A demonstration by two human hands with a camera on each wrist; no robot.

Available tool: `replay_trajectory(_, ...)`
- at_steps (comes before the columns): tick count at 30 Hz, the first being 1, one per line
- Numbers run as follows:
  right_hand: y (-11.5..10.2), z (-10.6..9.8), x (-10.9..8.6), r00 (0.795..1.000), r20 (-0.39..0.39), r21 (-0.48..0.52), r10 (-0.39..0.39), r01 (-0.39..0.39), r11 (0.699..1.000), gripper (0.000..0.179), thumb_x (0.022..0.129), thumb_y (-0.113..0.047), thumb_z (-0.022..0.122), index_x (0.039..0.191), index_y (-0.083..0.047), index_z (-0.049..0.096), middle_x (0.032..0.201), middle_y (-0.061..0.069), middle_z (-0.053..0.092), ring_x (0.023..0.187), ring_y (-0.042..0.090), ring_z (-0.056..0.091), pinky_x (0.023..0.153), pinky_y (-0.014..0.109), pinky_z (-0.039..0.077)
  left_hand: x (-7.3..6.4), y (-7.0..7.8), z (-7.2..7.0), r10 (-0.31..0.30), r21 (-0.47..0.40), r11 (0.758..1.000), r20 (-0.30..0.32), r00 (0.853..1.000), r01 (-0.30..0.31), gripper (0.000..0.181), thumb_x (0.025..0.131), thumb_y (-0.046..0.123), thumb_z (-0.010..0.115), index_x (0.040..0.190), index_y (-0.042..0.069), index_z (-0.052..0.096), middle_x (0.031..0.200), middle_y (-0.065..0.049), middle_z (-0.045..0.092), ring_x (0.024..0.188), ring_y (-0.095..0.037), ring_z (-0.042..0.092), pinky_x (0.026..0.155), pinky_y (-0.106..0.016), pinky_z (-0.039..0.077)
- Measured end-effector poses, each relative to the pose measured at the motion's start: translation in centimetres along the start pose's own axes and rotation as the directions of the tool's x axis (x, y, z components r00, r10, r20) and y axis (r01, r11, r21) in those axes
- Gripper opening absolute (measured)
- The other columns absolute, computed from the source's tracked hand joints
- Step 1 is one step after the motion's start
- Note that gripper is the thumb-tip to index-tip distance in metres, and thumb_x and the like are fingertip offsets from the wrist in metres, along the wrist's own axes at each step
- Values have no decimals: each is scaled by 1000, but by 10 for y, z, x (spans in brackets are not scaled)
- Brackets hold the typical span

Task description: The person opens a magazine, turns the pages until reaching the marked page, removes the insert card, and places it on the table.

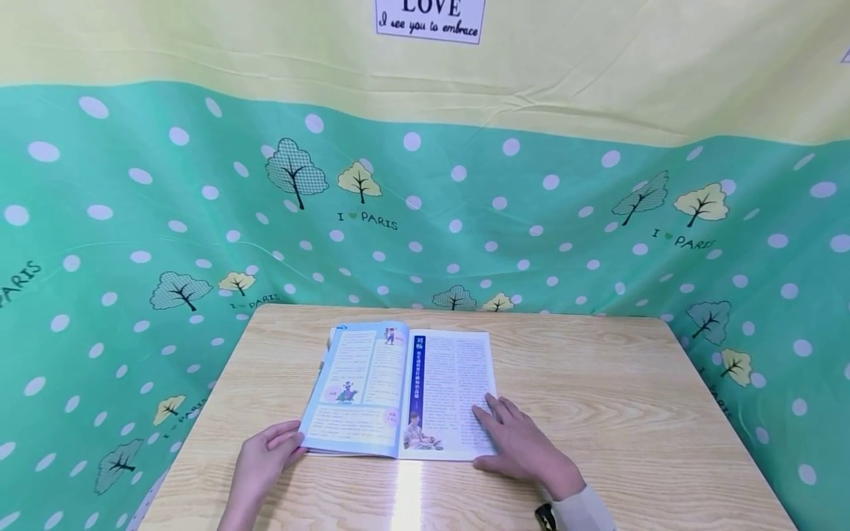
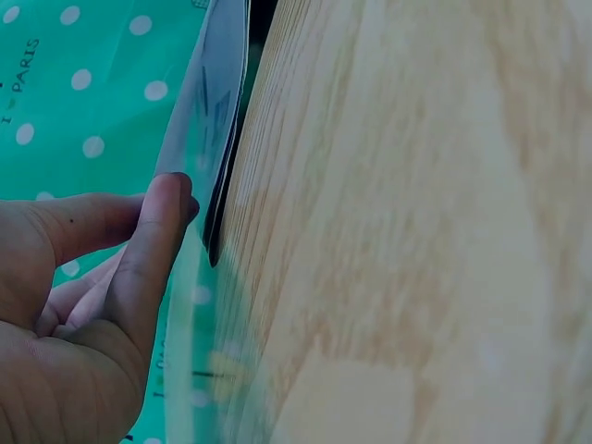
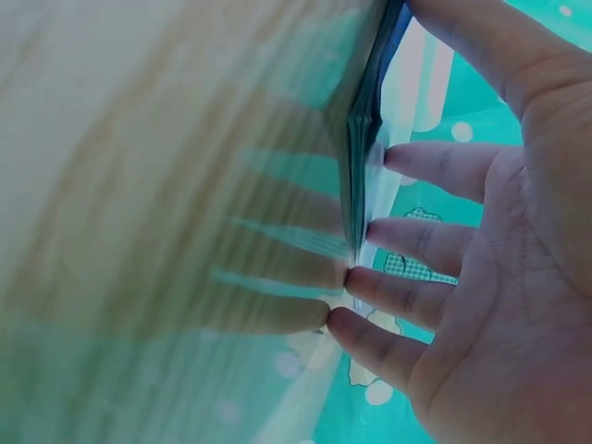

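Observation:
An open magazine lies on the wooden table, its left page pale blue with small cartoon figures, its right page white with a dark blue title strip. At the lower left corner, my left hand pinches the page edge between thumb and forefinger; the left wrist view shows the raised page edge at the fingertips. My right hand rests at the lower right edge with its fingers spread. In the right wrist view, the fingertips touch the right page and the table beside the magazine's edge.
The wooden table extends on both sides of the magazine. Behind and around it hangs a green and yellow cloth with dots and trees. A dark band sits at the right wrist by a light sleeve.

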State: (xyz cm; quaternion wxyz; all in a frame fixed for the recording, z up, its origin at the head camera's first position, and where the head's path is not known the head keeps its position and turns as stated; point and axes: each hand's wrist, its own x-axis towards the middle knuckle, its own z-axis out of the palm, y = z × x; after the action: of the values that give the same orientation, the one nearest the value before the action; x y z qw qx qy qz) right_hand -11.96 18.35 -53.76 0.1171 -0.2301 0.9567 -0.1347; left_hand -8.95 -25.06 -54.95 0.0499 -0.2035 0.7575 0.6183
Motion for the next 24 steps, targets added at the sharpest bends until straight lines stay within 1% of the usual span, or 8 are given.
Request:
replay_trajectory(3,2,-3,-1,1000,-10,30,-17,18,999,79,90,-56,67,149,-7,47,157,22,32,142,47,29,112,63,33,1,-1,1,-9,2,1000,-4,1000,9,40,96,4,65,131,-13,54,113,-25,69,96,-24,71,80,-27,61)
replay_trajectory(6,6,-5,-2,999,-30,51,-29,30,998,70,95,-52,64,146,-6,51,155,20,36,141,43,33,113,60,35,1,-1,2,-22,3,1000,-11,1000,22,39,96,3,64,131,-12,55,113,-25,69,96,-24,71,80,-27,61)
replay_trajectory(9,8,-6,-3,996,-76,54,-38,42,998,65,96,-47,65,142,-3,54,151,21,42,138,40,40,112,56,39,1,-1,2,-26,0,1000,-14,1000,26,39,96,3,64,131,-12,54,113,-26,68,97,-26,71,80,-27,61)
replay_trajectory(11,9,-7,-4,993,-116,61,-28,35,998,65,94,-43,68,142,-1,54,149,22,45,136,39,43,111,54,41,1,-1,3,-27,2,1000,-13,1000,27,39,96,3,64,131,-12,54,113,-26,68,97,-26,71,79,-27,61)
replay_trajectory(14,10,-6,-4,985,-173,53,27,-18,998,68,94,-44,68,143,0,52,147,22,47,134,39,45,110,53,42,1,-1,2,-29,6,1000,-9,1000,29,39,96,3,64,131,-12,54,113,-26,68,97,-26,71,79,-27,61)
replay_trajectory(19,11,-4,0,963,-224,14,149,-149,989,76,96,-54,58,143,5,49,143,25,50,133,43,44,109,57,41,1,0,0,-27,23,999,-15,1000,27,41,96,6,66,131,-11,55,113,-25,69,95,-25,71,79,-27,62)
replay_trajectory(21,11,-5,1,960,-224,-1,167,-171,985,78,97,-55,54,141,8,48,141,27,51,133,45,43,109,57,41,1,0,-1,-22,30,999,-17,1000,23,41,96,8,67,131,-10,56,114,-25,69,96,-25,71,79,-27,61)
replay_trajectory(24,9,-5,4,962,-220,-10,161,-168,986,79,99,-58,50,140,10,50,141,28,51,133,46,43,110,57,40,0,2,-4,-13,50,999,-25,1000,15,43,96,12,68,132,-9,56,116,-24,68,100,-26,70,80,-26,61)
